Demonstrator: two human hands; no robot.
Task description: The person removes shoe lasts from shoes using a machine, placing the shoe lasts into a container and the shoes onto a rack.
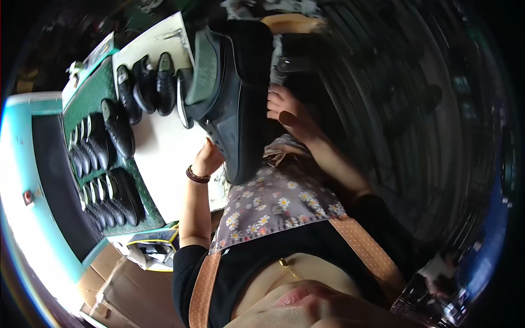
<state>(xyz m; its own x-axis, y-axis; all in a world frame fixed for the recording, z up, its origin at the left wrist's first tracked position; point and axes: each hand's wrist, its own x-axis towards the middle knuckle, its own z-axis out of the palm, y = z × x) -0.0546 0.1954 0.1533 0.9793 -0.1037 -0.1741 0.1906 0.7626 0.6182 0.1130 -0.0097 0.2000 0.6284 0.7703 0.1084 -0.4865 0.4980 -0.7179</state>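
Note:
A black lace-up shoe [240,109] is held up before my chest, close to the camera, tilted with one end up. A grey-green piece [205,74] with faint lettering shows along its upper left side. My left hand [209,157], with a beaded bracelet on the wrist, is closed on the shoe's lower left side; its thumb shows and the other fingers are mostly hidden. On the other side, my right hand [290,112] is beside the shoe with fingers loosely bent and apart. A dark brown patch shows near its thumb; I cannot make out what it is.
A white tabletop [158,147] lies to the left, with several black shoes [145,85] at its far part. More shoes stand in rows on a green surface [147,199]. Cardboard [136,287] is at the lower left. The right side is dark and blurred.

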